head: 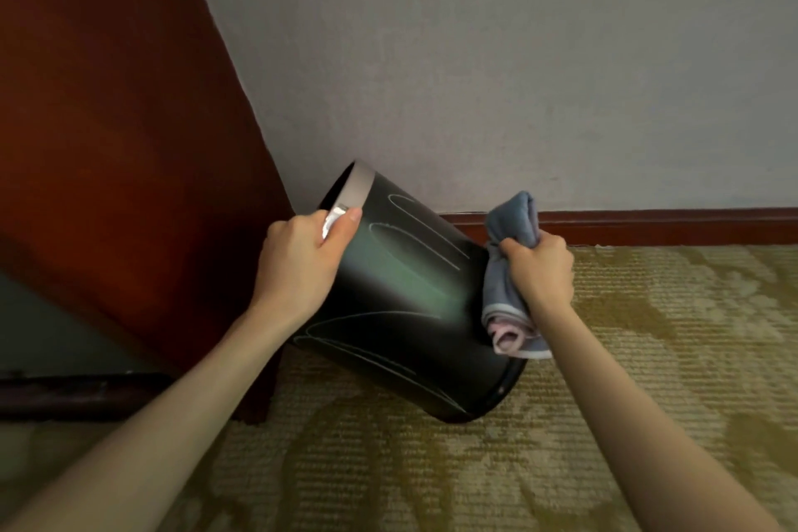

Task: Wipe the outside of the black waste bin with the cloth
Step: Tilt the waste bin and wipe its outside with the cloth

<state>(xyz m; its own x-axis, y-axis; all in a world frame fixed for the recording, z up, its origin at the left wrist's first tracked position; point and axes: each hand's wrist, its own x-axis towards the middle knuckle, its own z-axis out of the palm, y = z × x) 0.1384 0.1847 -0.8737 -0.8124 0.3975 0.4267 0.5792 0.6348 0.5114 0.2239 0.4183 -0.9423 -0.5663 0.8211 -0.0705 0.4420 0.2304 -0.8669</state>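
Fingers [345,225] of the left hand [302,259] clamped the tilted black waste bin [401,307], rim toward upper left, while right hand [539,268] fingers gripped the cloth [509,229].

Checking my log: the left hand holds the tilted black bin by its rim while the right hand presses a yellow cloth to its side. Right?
Not quite: the cloth is grey-blue, not yellow, as the head view shows. Otherwise correct: left hand holds the tilted black bin by its rim, right hand presses the cloth to its side.

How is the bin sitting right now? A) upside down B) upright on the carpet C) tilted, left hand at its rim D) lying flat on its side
C: the bin leans over, the left hand gripping its rim, while the right hand holds the cloth against its side.
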